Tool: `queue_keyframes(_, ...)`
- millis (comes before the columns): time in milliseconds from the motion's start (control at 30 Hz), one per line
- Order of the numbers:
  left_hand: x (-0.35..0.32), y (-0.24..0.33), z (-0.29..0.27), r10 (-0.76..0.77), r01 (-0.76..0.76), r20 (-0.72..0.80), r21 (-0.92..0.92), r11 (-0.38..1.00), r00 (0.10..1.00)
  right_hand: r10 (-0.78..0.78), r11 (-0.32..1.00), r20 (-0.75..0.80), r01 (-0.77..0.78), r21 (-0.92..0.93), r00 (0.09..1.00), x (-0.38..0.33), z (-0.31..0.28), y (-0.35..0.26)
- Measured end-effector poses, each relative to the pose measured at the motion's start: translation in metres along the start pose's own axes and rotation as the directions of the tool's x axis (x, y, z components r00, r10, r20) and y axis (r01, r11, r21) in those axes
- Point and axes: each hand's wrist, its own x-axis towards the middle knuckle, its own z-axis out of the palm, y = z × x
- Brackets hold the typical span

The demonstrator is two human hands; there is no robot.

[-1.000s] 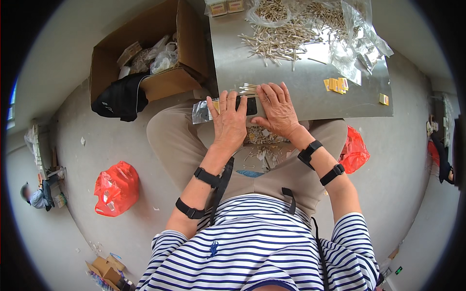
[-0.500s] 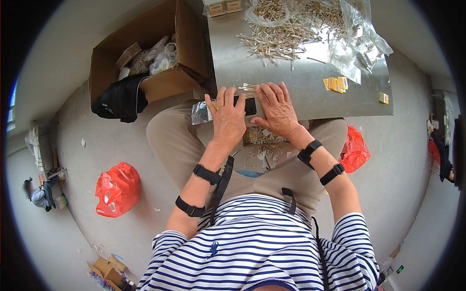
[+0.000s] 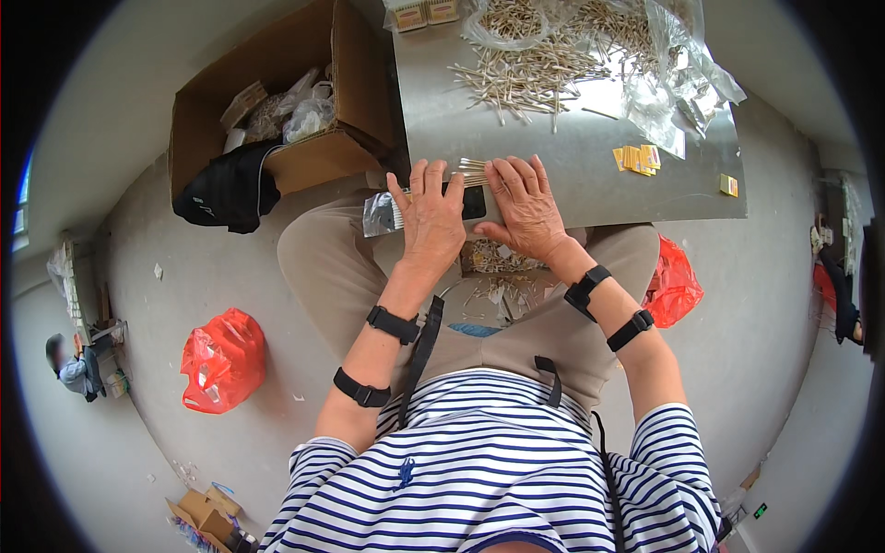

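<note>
My left hand (image 3: 431, 221) lies palm down at the table's near left corner, fingers stretched out. Beneath and beside it is a flat black object (image 3: 474, 203), mostly covered. A clear plastic bag (image 3: 379, 214) with white swab tips beside it pokes out on the left of this hand. My right hand (image 3: 527, 207) rests flat close by, its fingers extended and thumb apart. A small row of cotton swabs (image 3: 475, 172) shows between the two hands, its right end under the right fingers. What lies under the palms is hidden.
A heap of loose cotton swabs (image 3: 525, 78) covers the metal table's far side, near crumpled clear plastic (image 3: 678, 101). Small yellow cards (image 3: 636, 160) lie at the right. An open cardboard box (image 3: 364, 83) stands left of the table. Red bags (image 3: 224, 359) sit on the floor.
The left hand's fingers have shifted very slightly away from me. The right hand stays nearly in place, and the swabs between the hands look almost the same.
</note>
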Motion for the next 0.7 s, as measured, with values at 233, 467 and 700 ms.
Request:
queue_keyframes(233,0.004,0.005,-0.004,0.008,-0.011,0.063,0.042,0.999,0.998,0.001,1.000,0.002,-0.001,-0.008,1.000,-0.001,0.002,0.000)
queue_keyframes(467,0.001,0.010,0.002,0.138,-0.143,0.155,0.024,0.989,0.978,-0.003,1.000,0.017,0.003,0.009,1.000,-0.001,-0.001,0.001)
queue_keyframes(700,-0.001,0.014,0.009,0.122,-0.121,0.219,-0.017,0.992,0.968,0.003,0.997,-0.041,0.000,0.075,0.999,0.014,-0.013,0.003)
